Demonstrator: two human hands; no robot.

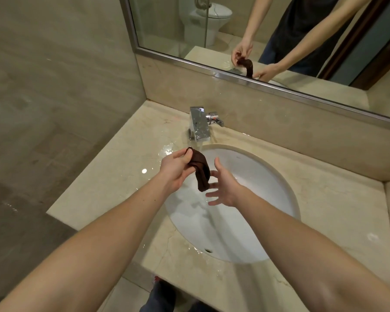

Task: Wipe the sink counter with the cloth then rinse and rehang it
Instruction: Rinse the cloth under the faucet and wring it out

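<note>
Cloth point(202, 174) hangs pinched in the left hand point(175, 171) over the basin point(268, 199), likely so drips fall inside; the right hand point(223, 188), fingers spread, hovers beside it.

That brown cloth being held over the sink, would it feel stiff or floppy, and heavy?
Probably floppy: pinched at its top by the left hand, the brown cloth droops in a limp roll. Likely wet, so heavy for its size, since the counter shines with puddles. A loose grip might let it slip.
</note>
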